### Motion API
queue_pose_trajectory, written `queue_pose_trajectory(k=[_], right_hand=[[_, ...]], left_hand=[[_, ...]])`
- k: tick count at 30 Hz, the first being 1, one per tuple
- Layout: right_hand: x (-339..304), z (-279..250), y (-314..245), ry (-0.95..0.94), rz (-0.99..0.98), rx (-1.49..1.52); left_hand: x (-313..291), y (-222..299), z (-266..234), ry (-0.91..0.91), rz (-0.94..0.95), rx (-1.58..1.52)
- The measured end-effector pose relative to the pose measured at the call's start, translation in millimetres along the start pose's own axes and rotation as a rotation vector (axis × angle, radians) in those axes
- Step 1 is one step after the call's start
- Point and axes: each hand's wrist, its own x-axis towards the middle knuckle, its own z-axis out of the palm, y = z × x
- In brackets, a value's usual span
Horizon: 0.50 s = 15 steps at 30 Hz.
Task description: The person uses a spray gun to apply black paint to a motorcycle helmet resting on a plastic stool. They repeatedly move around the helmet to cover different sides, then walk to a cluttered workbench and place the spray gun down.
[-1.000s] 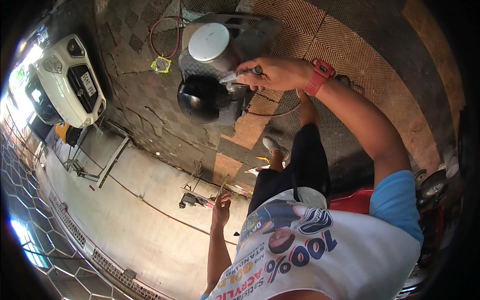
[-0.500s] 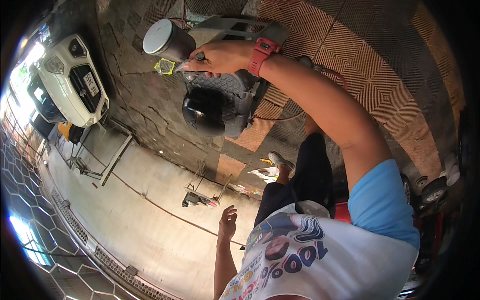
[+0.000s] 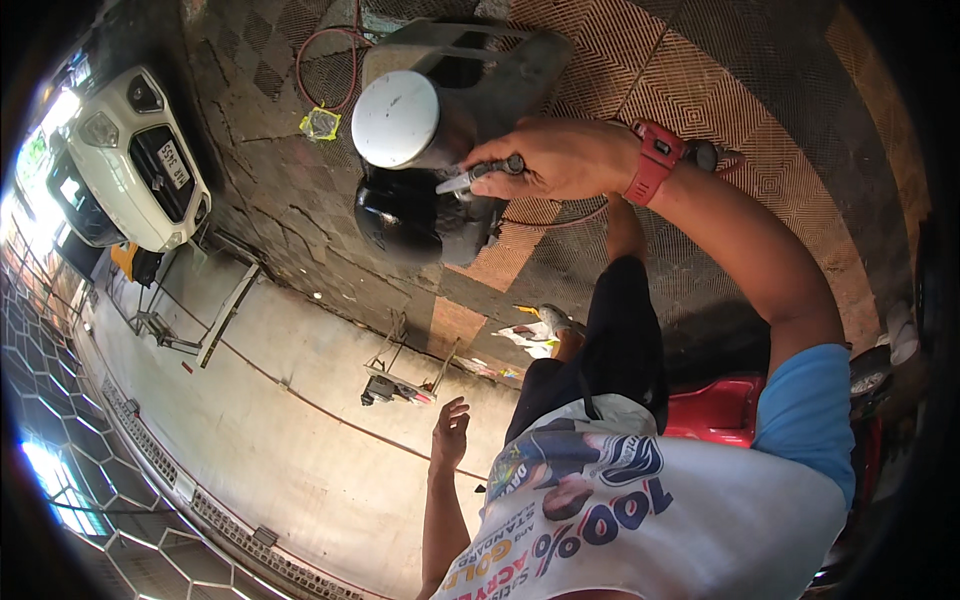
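My right hand (image 3: 565, 158), with a red watch on its wrist, is closed around a spray gun (image 3: 460, 182) that carries a round metal cup (image 3: 395, 120). The gun is held over a rounded part (image 3: 395, 212), glossy black at its left and duller grey toward the right. Hand and cup hide some of that part's far side; from here I cannot tell whether the gun touches it. Lower down, my left hand (image 3: 451, 432) hangs away from the work, its fingers loosely bent and apart, holding nothing.
Behind the gun lies a grey panel with slots (image 3: 530, 65). A thin reddish hose (image 3: 298, 70) curls across the tiled floor near a yellow-edged scrap (image 3: 320, 124). Metal stands (image 3: 400, 388) are by the pale wall. A white car (image 3: 130, 160) is parked at far left.
My right hand has moved right and slightly down with the spray gun, and the cup now covers a different part of the scene. My left hand has barely shifted.
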Motion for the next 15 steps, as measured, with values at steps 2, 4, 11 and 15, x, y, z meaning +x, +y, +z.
queue_pose_trajectory(k=[2,4,11,15], right_hand=[[-4.6,4.6,-1.6,0.047,0.018,-0.008],[-0.6,13.6,6.7,0.12,0.033,-0.027],[-30.9,49.2,-4.5,0.14,-0.046,-0.045],[-55.3,88.0,-4.3,0.157,-0.048,-0.047]], left_hand=[[2.2,5.0,0.9,-0.006,0.004,-0.007],[5.0,5.3,-1.7,-0.01,0.028,-0.016],[7.4,-11.6,1.7,0.015,0.071,0.019],[15.6,-15.8,0.9,-0.013,0.147,0.001]])
